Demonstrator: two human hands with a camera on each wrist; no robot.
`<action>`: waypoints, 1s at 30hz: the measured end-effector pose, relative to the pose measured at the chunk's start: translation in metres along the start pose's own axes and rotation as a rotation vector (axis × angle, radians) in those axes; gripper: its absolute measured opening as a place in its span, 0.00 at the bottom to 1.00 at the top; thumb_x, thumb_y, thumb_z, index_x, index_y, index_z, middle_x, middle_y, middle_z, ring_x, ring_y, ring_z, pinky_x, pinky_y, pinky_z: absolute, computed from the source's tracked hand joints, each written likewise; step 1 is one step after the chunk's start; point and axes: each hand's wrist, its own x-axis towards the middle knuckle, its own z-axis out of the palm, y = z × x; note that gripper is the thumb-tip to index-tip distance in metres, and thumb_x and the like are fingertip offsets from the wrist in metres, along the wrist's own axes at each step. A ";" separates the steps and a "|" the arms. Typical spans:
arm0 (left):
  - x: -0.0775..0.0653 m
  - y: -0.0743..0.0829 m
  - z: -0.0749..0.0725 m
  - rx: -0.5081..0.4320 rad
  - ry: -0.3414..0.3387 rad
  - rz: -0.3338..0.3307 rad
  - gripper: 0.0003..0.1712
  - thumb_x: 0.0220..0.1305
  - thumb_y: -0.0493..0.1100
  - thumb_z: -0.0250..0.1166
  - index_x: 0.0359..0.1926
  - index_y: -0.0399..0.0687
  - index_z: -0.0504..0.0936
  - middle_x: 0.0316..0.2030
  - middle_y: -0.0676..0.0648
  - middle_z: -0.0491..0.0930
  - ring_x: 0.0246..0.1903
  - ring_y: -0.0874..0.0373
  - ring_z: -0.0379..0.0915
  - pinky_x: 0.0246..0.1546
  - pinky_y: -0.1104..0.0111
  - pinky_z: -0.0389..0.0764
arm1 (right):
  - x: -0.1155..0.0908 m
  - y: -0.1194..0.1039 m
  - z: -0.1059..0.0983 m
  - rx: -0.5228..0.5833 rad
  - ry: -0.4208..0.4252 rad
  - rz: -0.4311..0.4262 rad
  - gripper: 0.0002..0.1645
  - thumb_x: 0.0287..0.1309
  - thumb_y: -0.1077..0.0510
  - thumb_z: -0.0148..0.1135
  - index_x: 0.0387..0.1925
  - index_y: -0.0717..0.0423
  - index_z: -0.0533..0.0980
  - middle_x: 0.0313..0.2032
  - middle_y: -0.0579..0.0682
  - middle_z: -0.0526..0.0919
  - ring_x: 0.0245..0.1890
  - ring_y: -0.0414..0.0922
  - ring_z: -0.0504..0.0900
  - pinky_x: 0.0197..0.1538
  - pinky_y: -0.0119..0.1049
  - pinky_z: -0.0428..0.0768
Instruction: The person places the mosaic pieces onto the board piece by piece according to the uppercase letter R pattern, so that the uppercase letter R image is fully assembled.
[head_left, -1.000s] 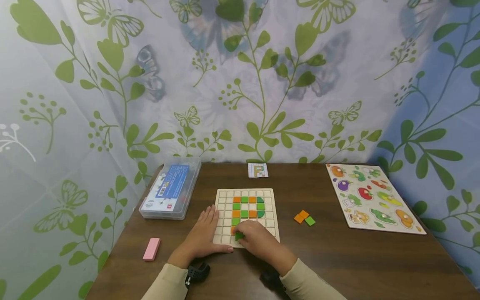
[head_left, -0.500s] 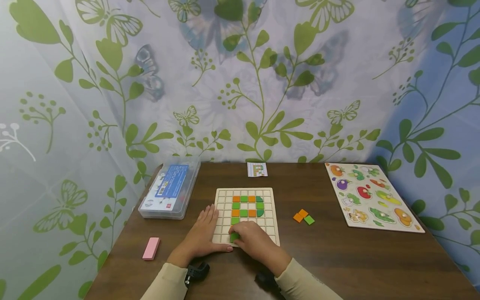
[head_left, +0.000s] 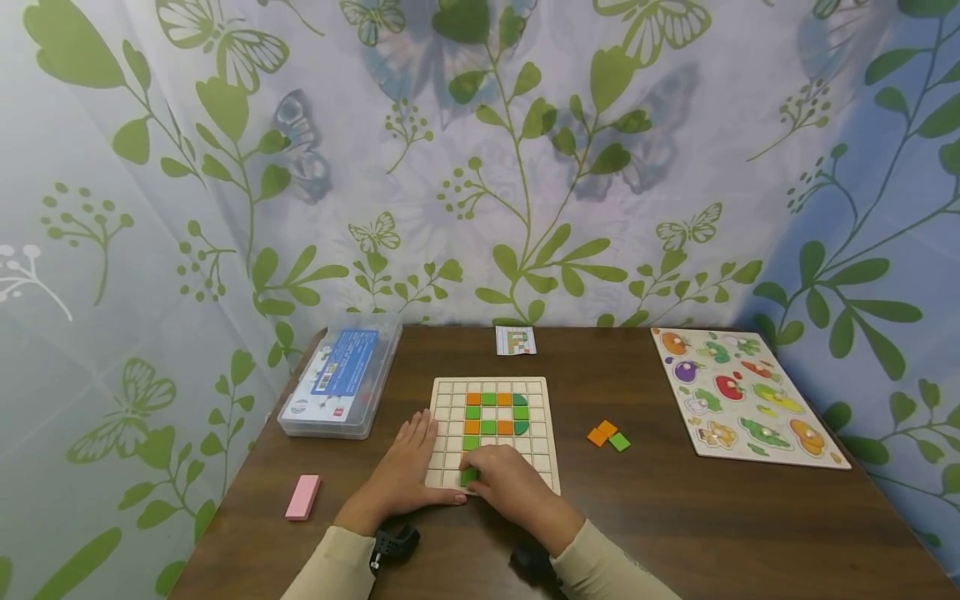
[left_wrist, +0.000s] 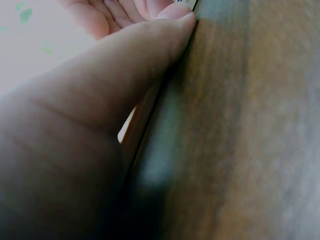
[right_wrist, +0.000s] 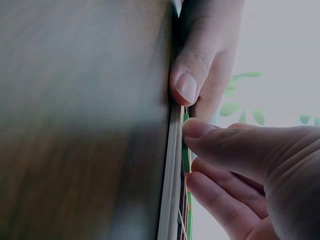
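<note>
A wooden grid board [head_left: 540,457] lies flat on the table, with orange and green square tiles and dark green rounded-corner tiles forming a P-like pattern [head_left: 489,427]. My left hand [head_left: 408,462] rests against the board's left side, fingers extended and thumb along its near edge. At the near end of the pattern's left column, my right hand [head_left: 510,479] pinches a green square tile [head_left: 468,477] low over the board. The right wrist view shows the thumb [right_wrist: 200,129] against the green tile's edge, close to the left thumb [right_wrist: 187,85]. My right fingers cover part of the column.
Loose orange and green tiles [head_left: 608,435] lie right of the board. Farther right is a vegetable peg puzzle [head_left: 750,396]. A clear plastic case [head_left: 341,379] and a pink block [head_left: 303,497] sit on the left. A small printed pattern card [head_left: 516,340] lies behind the board.
My right hand has shifted slightly left with the green tile, to the near end of the pattern's left column, and has stayed there since half a second ago. My left hand has not moved.
</note>
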 end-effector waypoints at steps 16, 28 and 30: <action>0.000 0.000 0.000 0.014 -0.009 0.006 0.81 0.50 0.88 0.63 0.81 0.28 0.50 0.81 0.30 0.44 0.80 0.37 0.38 0.77 0.46 0.46 | -0.006 0.003 -0.005 0.004 0.055 -0.020 0.11 0.58 0.61 0.80 0.41 0.56 0.86 0.39 0.47 0.89 0.42 0.39 0.86 0.49 0.39 0.84; 0.000 0.000 0.000 0.013 -0.010 0.003 0.81 0.50 0.88 0.62 0.81 0.29 0.50 0.81 0.31 0.43 0.80 0.37 0.38 0.77 0.47 0.46 | -0.010 0.009 -0.011 -0.003 0.134 -0.039 0.12 0.57 0.59 0.81 0.41 0.57 0.85 0.38 0.48 0.89 0.40 0.43 0.86 0.46 0.42 0.85; 0.000 -0.001 0.001 0.012 -0.010 0.000 0.81 0.50 0.88 0.62 0.81 0.29 0.50 0.81 0.31 0.43 0.80 0.37 0.38 0.77 0.47 0.46 | -0.010 0.012 -0.014 -0.024 0.137 -0.024 0.12 0.58 0.59 0.81 0.41 0.57 0.86 0.37 0.48 0.88 0.39 0.43 0.86 0.45 0.42 0.85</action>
